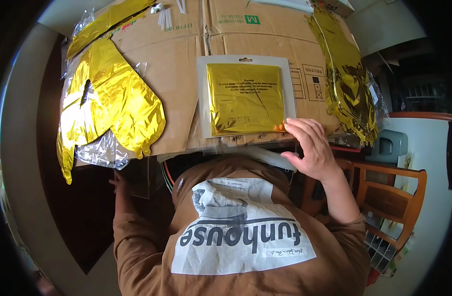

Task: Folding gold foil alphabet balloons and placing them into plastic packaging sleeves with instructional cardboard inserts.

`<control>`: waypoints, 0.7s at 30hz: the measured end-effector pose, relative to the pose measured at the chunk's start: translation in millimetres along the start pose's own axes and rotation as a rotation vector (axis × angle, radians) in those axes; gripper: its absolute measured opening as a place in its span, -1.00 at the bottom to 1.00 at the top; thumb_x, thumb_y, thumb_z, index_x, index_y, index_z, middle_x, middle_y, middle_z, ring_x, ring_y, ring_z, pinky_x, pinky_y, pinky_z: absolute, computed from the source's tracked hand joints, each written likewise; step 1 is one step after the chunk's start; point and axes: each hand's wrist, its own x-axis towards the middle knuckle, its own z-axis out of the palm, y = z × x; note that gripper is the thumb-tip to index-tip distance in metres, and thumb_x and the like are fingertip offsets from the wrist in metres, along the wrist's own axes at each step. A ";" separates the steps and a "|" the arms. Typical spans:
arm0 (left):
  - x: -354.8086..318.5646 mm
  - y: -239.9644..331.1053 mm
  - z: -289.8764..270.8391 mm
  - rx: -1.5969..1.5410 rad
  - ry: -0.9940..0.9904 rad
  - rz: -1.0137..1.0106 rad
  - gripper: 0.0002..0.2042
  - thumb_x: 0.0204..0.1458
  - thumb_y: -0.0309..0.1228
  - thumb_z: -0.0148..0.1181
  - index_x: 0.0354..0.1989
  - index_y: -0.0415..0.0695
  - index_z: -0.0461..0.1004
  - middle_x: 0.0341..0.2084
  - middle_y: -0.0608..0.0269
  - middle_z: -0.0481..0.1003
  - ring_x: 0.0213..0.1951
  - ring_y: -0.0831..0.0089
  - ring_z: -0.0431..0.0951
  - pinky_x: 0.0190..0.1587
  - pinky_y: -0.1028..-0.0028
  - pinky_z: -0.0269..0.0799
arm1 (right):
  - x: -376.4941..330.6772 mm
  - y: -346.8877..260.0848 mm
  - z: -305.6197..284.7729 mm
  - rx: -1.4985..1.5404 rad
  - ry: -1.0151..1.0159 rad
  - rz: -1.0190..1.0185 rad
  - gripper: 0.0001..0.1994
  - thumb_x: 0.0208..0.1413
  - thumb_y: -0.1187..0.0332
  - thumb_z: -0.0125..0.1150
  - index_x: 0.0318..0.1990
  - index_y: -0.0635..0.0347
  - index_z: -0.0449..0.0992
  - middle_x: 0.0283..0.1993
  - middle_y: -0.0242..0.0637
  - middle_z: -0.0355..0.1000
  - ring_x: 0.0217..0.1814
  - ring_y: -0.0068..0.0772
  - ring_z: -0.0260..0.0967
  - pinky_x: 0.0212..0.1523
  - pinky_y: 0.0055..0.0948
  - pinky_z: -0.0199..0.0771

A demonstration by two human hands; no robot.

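Observation:
A flat pack of folded gold foil (245, 93) in a clear sleeve with a light grey card border lies on the cardboard. My right hand (310, 150) is at its near right corner, fingers stretched over the edge and thumb apart; orange reflections show in the foil beside the fingertips. My left hand (119, 185) is low at the table's near left edge, just under a crumpled clear plastic bag (105, 150). Its visible fingers are apart, and part of the hand is in shadow. A deflated gold foil balloon (112, 98) lies over that bag.
Large cardboard (171, 89) covers the work surface. More flat gold foil (347, 74) hangs over its right side, and another strip (107, 24) lies at the far left. White straws (165, 19) lie at the back. A wooden chair (389, 197) stands at the right.

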 end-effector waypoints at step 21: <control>-308.7 141.9 -271.0 0.235 0.393 1.147 -0.55 -0.33 -0.14 0.49 -0.26 -0.16 0.60 -0.41 0.11 0.54 -0.25 0.17 0.55 -0.09 0.23 0.34 | -16.4 2.8 28.2 -0.242 0.330 -0.164 -0.82 0.04 0.46 0.35 -0.17 0.13 0.63 -0.04 -0.32 0.59 -0.01 -0.33 0.52 0.11 -0.26 0.41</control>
